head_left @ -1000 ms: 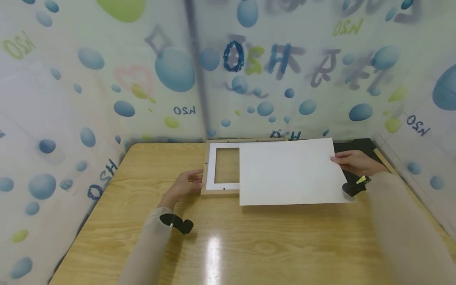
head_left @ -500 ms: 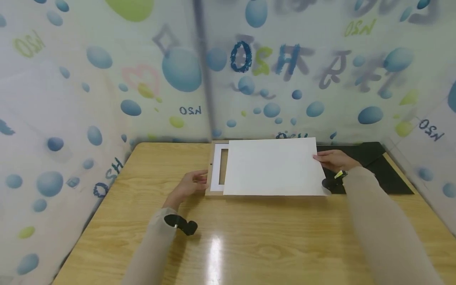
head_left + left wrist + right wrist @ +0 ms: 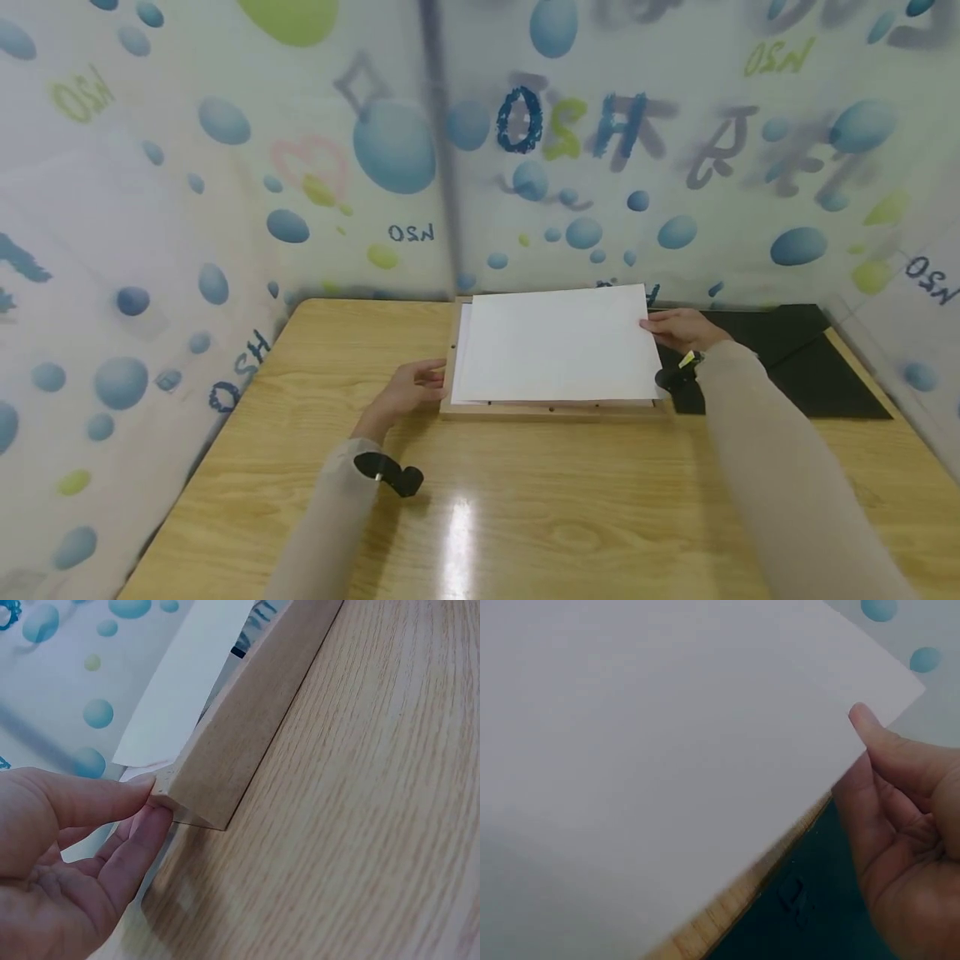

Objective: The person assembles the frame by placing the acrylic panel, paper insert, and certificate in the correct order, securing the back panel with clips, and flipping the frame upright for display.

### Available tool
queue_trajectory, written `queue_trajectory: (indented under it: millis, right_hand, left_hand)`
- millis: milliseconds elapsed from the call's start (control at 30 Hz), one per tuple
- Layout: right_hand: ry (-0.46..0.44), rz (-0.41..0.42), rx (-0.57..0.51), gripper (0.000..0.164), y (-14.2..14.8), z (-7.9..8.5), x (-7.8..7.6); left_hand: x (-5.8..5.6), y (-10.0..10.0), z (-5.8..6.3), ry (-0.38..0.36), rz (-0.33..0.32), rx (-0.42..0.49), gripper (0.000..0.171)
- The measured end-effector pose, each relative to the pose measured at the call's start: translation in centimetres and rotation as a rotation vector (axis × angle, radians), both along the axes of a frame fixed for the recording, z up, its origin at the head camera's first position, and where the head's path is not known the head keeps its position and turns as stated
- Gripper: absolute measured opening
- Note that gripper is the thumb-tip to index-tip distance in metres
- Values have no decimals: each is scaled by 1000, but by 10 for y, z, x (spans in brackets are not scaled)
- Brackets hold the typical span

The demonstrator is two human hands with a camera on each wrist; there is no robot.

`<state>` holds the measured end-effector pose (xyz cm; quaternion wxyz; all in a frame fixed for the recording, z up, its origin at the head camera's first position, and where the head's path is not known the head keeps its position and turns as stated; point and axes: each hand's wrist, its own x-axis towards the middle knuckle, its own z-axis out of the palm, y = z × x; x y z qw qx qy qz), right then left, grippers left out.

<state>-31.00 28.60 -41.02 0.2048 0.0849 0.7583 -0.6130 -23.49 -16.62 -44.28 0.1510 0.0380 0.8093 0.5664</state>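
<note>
A wooden picture frame (image 3: 555, 412) lies flat on the wooden table, its small dark tabs showing along the near inner edge. My left hand (image 3: 405, 388) holds it by its left side; in the left wrist view the thumb and a curled finger grip the corner of the frame (image 3: 225, 757). A stiff white sheet (image 3: 551, 346) covers nearly all of the frame's inside, tilted up toward its right end. At that end my right hand (image 3: 681, 328) pinches the sheet's right edge, thumb on top and fingers underneath, as the right wrist view shows. The white mat (image 3: 463, 333) peeks out at the left.
A black backing board (image 3: 817, 379) lies on the table right of the frame, under my right forearm. Behind the table (image 3: 555, 508) rises a curtain (image 3: 315, 108) printed with blue and green drops. Each wrist wears a black strap-on camera (image 3: 390, 472).
My right hand has brought the white sheet leftward and over the frame, covering the mat's window that showed before. My left hand keeps its hold on the frame's left side.
</note>
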Motion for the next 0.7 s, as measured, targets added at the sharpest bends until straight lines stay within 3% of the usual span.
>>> queue_trajectory:
  millis: [300, 500, 700]
  right_hand:
    - [33, 73, 44, 55, -10, 1, -11]
    - [47, 40, 39, 54, -19, 1, -14]
    - [110, -30, 122, 53, -28, -5, -18]
  left_hand:
    - [-1, -1, -3, -5, 3, 31, 54]
    - [-1, -1, -5, -4, 2, 40, 54]
    - [-1, -2, -4, 5, 2, 24, 54]
